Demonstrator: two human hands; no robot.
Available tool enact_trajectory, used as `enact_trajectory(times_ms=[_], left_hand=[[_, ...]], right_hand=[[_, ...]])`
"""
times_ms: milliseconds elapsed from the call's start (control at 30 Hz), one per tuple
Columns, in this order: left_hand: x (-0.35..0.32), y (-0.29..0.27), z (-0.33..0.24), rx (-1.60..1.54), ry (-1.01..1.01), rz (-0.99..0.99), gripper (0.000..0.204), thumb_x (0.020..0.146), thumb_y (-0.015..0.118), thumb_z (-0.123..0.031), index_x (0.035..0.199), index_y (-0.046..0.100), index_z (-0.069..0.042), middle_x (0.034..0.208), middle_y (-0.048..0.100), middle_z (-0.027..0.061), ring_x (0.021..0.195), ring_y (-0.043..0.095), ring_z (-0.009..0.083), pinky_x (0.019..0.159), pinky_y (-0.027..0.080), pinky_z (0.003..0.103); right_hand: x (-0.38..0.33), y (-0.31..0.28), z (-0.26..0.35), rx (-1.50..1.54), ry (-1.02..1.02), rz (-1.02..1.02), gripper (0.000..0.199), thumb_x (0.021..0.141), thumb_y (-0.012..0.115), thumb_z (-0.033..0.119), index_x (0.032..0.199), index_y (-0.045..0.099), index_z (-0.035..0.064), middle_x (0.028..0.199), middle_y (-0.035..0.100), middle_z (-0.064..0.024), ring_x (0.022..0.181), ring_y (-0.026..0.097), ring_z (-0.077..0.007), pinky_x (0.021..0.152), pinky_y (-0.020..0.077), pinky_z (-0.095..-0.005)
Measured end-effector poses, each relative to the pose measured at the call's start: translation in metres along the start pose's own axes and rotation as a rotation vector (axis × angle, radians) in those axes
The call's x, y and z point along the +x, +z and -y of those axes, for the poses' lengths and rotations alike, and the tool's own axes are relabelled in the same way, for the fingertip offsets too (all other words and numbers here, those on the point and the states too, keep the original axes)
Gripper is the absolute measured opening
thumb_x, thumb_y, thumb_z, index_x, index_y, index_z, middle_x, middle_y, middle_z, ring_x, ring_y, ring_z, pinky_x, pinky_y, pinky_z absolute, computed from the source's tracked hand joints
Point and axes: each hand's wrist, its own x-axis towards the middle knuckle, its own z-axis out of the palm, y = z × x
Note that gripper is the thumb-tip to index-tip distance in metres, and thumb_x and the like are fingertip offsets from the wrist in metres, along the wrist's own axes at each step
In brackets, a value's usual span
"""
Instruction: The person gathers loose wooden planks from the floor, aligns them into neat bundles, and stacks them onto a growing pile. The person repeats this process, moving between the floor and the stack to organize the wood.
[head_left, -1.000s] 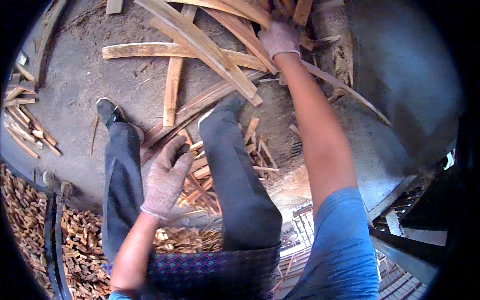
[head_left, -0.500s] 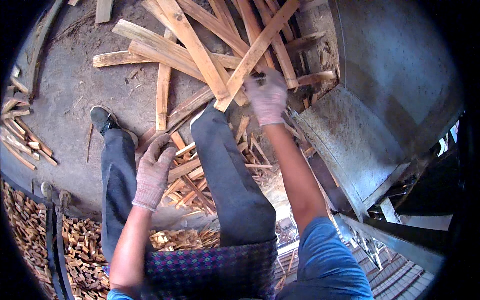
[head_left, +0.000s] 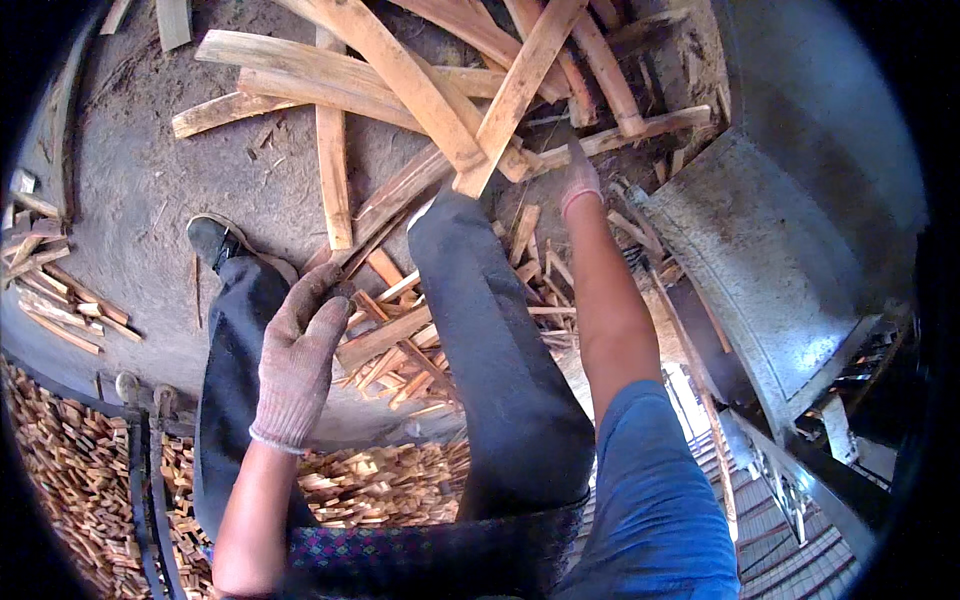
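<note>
My right hand [head_left: 579,181], in a pale knit glove, reaches out to the near edge of a heap of long wooden slats [head_left: 400,75] and closes on the end of one pale slat [head_left: 640,128]. The grip itself is mostly hidden behind the back of the hand. My left hand [head_left: 298,352], also gloved, rests on my left knee with fingers loosely together and nothing in it. Its fingertips lie close to short wood offcuts [head_left: 400,335] scattered between my legs.
A grey curved metal machine housing [head_left: 770,250] stands to the right. Heaps of small wood chips [head_left: 70,470] fill the lower left behind a dark rail. More short sticks [head_left: 50,270] lie at the left on the dusty concrete floor [head_left: 130,170]. My shoe [head_left: 215,240] is planted there.
My right hand has drawn back from the far part of the slat heap toward my knee. My left hand's fingers have come together on the left knee. The view has tilted downward.
</note>
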Motion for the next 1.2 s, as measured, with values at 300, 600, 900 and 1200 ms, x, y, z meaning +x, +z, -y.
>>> enact_trajectory(times_ms=[300,600,900,1200], left_hand=[[-0.006,0.014,-0.008,0.053,-0.014,0.073,0.048,0.103,0.064,-0.015,0.146,0.055,0.003,0.131,0.067,0.0110,0.118,0.064,0.0170,0.103,0.051,0.031],[-0.014,0.018,-0.015,0.151,0.018,0.081,0.048,0.104,0.062,-0.015,0.148,0.054,0.004,0.133,0.067,0.0112,0.119,0.064,0.0176,0.106,0.050,0.033],[-0.015,0.010,-0.018,0.055,-0.012,0.103,0.050,0.102,0.064,-0.011,0.148,0.052,0.004,0.134,0.066,0.0122,0.123,0.063,0.0202,0.110,0.048,0.033],[-0.022,0.017,-0.021,0.141,0.000,0.159,0.045,0.103,0.064,-0.015,0.143,0.057,0.004,0.129,0.068,0.0090,0.119,0.062,0.0145,0.107,0.048,0.029]], right_hand=[[0.035,0.003,0.000,-0.596,0.076,-0.471,0.067,0.088,0.075,0.045,0.127,0.066,-0.0090,0.129,0.070,-0.0229,0.116,0.069,-0.0335,0.096,0.0536,-0.0428],[0.011,-0.020,-0.031,-0.583,-0.088,-0.231,0.077,0.092,0.069,0.053,0.135,0.062,-0.0099,0.130,0.069,-0.0237,0.115,0.067,-0.0338,0.098,0.0508,-0.0417],[0.005,0.029,0.002,-0.473,-0.129,-0.343,0.058,0.090,0.076,0.039,0.124,0.066,-0.0067,0.109,0.071,-0.0173,0.091,0.064,-0.0313,0.088,0.0523,-0.0432],[-0.185,-0.042,-0.041,-0.262,-0.387,-0.511,0.057,0.099,0.059,0.035,0.138,0.050,-0.0064,0.111,0.061,-0.0148,0.101,0.057,-0.0213,0.086,0.0499,-0.0381]])
